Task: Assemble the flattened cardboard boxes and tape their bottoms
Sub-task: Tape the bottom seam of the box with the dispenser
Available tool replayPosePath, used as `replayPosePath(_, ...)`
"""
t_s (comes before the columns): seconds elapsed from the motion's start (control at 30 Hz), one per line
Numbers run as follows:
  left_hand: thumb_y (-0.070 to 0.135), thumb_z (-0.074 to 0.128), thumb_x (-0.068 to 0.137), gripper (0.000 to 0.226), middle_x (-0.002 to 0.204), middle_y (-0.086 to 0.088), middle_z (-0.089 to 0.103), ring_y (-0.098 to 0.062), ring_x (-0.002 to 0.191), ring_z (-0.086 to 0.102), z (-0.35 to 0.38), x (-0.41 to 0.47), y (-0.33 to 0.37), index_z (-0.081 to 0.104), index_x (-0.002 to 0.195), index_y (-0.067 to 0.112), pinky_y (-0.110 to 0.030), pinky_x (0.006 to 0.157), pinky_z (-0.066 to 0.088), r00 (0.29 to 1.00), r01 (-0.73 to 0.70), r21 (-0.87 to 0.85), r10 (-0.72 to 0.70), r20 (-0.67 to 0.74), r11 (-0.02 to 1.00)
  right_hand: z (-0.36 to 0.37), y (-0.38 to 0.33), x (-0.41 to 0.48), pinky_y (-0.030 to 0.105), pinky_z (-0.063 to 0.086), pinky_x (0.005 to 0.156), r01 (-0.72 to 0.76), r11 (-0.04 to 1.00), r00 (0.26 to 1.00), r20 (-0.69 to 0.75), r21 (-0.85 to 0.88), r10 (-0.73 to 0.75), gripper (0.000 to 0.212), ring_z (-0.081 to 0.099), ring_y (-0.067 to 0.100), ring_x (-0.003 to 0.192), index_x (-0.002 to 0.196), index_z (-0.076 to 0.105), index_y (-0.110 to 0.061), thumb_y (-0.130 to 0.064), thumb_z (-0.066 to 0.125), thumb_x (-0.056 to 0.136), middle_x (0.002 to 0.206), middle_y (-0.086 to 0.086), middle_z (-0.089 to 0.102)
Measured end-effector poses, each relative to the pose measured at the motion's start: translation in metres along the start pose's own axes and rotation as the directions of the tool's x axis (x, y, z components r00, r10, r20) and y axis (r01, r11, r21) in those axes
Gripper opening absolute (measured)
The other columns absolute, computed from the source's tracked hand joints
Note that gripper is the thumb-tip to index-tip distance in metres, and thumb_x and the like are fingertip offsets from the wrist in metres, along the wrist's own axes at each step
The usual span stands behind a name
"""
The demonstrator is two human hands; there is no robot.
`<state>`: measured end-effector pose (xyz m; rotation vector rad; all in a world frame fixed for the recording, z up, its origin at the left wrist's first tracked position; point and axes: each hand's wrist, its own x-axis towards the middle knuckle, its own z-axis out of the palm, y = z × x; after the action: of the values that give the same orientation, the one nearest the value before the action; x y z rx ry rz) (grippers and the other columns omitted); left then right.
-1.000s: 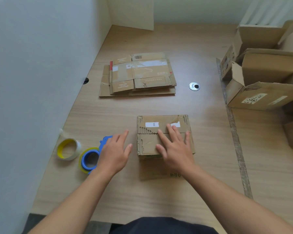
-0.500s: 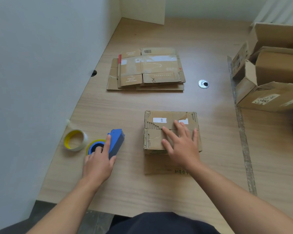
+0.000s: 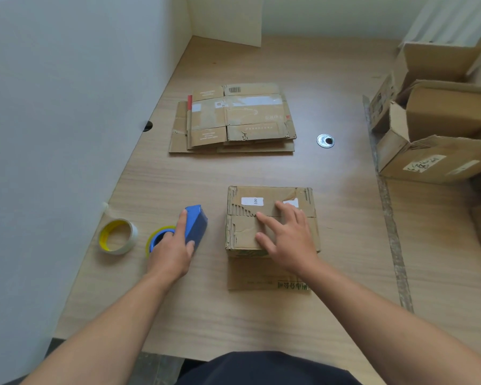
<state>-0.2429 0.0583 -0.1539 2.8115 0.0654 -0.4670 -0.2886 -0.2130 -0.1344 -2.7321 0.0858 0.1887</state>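
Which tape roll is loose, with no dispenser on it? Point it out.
The yellow-cored roll nearest the wall, lying flat on its own. The other roll sits in the blue dispenser under the left hand.

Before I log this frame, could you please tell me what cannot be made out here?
- Head view: the flap seam of the box is partly under the right hand.
- Left hand covers part of the tape dispenser.
- Assembled boxes are cut off by the right edge.
- Label print is too small.

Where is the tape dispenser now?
The tape dispenser sits on the table's left, under the left hand, between the loose tape roll and the box.
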Motion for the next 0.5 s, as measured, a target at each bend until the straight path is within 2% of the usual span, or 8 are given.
replayPosePath(0.1, 0.036, 0.050, 0.098, 0.079, 0.108, -0.007, 0.052, -0.029, 0.094, 0.055, -0.014, -0.005, 0.003, -0.005, 0.154, 0.046, -0.043, 0.076, 0.050, 0.995, -0.080, -0.065, 0.076, -0.059, 0.995, 0.000, 0.002, 0.000, 0.041, 0.004, 0.122, 0.014, 0.999, 1.000, 0.007, 0.034, -0.015, 0.053, 0.002, 0.019, 0.145, 0.146, 0.041, -0.046, -0.059, 0.047, 0.095, 0.161, 0.001, 0.016)
replayPosePath(0.23, 0.037, 0.058, 0.093, 0.084, 0.097, -0.001, 0.051, -0.026, 0.082, 0.054, -0.037, -0.019, 0.011, -0.001, 0.149, 0.056, -0.045, 0.067, 0.053, 0.949, -0.275, -0.101, 0.253, -0.189, 0.956, -0.001, 0.002, -0.001, 0.040, 0.003, 0.122, 0.024, 0.998, 1.000, 0.002, 0.054, -0.024, 0.053, 0.002, 0.019, 0.145, 0.146, 0.041, -0.045, -0.057, 0.048, 0.095, 0.161, 0.001, 0.016)
replayPosePath(0.3, 0.040, 0.060, 0.092, 0.080, 0.093, 0.001, 0.053, -0.026, 0.077, 0.056, -0.047, -0.024, 0.017, 0.008, 0.151, 0.051, -0.044, 0.059, 0.052, 0.887, -0.420, -0.042, 0.400, -0.232, 0.907, -0.003, 0.001, -0.002, 0.042, 0.006, 0.123, 0.008, 0.995, 1.000, 0.004, 0.103, -0.008, 0.051, 0.005, 0.019, 0.146, 0.145, 0.042, -0.045, -0.056, 0.048, 0.096, 0.160, -0.001, 0.019)
replayPosePath(0.37, 0.046, 0.051, 0.093, 0.069, 0.089, -0.001, 0.056, -0.026, 0.069, 0.056, -0.055, -0.026, 0.024, 0.016, 0.152, 0.043, -0.041, 0.049, 0.050, 0.793, -0.554, 0.093, 0.559, -0.242, 0.827, -0.007, -0.001, -0.002, 0.043, 0.014, 0.122, -0.013, 0.974, 1.000, -0.010, 0.226, 0.016, 0.048, 0.012, 0.019, 0.145, 0.144, 0.044, -0.045, -0.053, 0.050, 0.097, 0.156, -0.003, 0.026)
replayPosePath(0.5, 0.043, 0.045, 0.093, 0.062, 0.078, -0.002, 0.053, -0.026, 0.056, 0.050, -0.059, -0.025, 0.036, 0.026, 0.151, 0.033, -0.036, 0.040, 0.044, 0.644, -0.701, 0.247, 0.743, -0.183, 0.669, -0.020, 0.001, -0.002, 0.041, 0.025, 0.116, 0.016, 0.886, 0.998, -0.059, 0.463, 0.012, 0.049, 0.030, 0.016, 0.137, 0.146, 0.043, -0.043, -0.042, 0.055, 0.099, 0.145, -0.004, 0.043)
